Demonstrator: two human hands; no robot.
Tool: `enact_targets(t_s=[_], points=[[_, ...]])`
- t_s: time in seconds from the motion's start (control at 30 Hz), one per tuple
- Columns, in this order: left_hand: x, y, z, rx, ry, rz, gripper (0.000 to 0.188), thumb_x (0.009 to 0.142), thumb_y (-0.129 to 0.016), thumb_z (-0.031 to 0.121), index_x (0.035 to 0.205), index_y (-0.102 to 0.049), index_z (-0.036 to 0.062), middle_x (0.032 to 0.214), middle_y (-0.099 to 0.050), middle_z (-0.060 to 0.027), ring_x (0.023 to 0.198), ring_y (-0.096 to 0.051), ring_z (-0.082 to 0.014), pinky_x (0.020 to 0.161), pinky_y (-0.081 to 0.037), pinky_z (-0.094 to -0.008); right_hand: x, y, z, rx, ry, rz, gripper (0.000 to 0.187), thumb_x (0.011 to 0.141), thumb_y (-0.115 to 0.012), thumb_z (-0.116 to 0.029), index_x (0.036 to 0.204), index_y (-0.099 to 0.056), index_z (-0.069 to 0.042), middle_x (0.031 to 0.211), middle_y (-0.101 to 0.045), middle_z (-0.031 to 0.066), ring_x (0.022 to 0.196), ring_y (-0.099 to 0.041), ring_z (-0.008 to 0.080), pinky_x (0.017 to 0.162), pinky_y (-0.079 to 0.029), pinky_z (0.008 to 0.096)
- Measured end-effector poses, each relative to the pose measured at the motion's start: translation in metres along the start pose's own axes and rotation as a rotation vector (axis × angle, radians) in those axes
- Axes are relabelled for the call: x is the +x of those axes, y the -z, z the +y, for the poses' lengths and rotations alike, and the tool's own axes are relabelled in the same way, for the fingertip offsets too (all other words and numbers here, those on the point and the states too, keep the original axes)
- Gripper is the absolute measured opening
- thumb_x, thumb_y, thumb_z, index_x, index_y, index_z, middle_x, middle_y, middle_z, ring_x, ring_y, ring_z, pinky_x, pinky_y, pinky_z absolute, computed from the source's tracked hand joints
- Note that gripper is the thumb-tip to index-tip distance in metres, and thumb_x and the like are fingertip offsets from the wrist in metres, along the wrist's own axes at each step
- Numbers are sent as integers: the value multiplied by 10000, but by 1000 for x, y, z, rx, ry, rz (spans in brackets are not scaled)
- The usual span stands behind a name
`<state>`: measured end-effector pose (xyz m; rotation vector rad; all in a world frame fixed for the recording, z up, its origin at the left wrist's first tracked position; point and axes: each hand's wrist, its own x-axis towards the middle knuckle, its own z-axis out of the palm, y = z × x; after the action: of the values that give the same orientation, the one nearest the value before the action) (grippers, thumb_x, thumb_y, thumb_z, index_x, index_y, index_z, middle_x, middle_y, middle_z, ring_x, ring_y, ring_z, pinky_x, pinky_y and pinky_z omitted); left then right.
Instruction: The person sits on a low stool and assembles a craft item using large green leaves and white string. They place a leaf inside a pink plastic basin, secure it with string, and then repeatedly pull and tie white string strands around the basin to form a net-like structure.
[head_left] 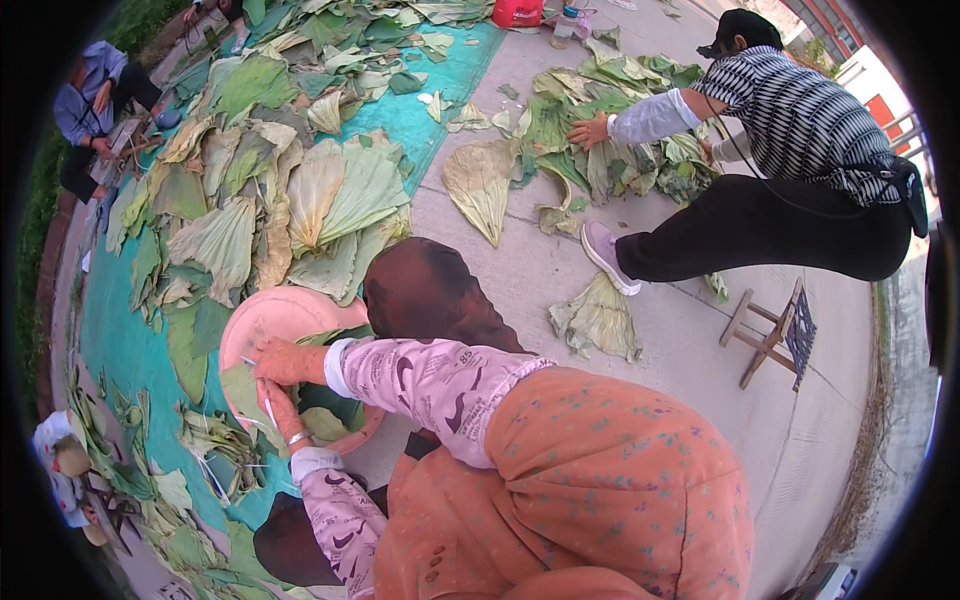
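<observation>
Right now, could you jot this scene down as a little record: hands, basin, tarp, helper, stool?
Right hand: over the basin; grip unclear
Left hand: close by, slim pale thing at its fingers; grip unclear
Basin: pink, green leaves inside
Tarp: green, heaped with leaves
Helper: at right, bending over leaves on the pavement
Stool: unoccupied, near the helper

Bright, diffuse outdoor daylight, soft faint shadows on pavement, washed-out white wall upper right, leaves fairly sharp, strong fisheye bending, black corners, bluish rim fringe, smeared left edge.
</observation>
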<state>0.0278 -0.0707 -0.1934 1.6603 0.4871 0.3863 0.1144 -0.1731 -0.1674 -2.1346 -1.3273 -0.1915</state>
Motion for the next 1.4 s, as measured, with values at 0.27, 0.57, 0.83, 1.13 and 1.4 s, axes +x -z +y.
enact_targets(t_s=[0.27,0.57,0.83,1.13,1.4], points=[[-11,-7,35,98,47,-40,264,875,-456,284,747,-519,61,551,-409,31,447,-323,-43,404,-236,-193,1,31,-2,-162,-132,70,192,648,-591,-195,798,-627,-81,929,-555,88,936,-495,257,816,-393,371],[-9,-9,31,135,-22,131,241,855,-477,228,766,-573,25,537,-471,0,478,-406,-76,449,-321,-234,16,16,27,544,-532,211,299,756,-515,-31,1053,-542,-56,937,-601,167,866,-589,272,750,-467,334],[-16,-12,28,-4,-39,225,181,851,-492,185,807,-559,22,560,-478,3,523,-422,-78,488,-355,-236,16,-14,29,864,-442,-95,188,794,-548,-75,954,-605,4,881,-619,70,833,-576,142,751,-451,266],[-15,-2,33,5,60,106,237,841,-487,232,774,-538,11,555,-483,-20,498,-430,-107,472,-358,-262,33,10,2,1086,-710,-209,209,738,-658,-164,873,-626,-8,785,-609,25,732,-542,104,658,-432,237],[-8,14,33,-489,460,-13,194,825,-508,213,748,-548,39,582,-503,-16,438,-402,-78,361,-275,-199,37,22,-1,1102,-468,-430,130,746,-607,-61,870,-614,-18,766,-598,14,685,-533,90,650,-443,237]])
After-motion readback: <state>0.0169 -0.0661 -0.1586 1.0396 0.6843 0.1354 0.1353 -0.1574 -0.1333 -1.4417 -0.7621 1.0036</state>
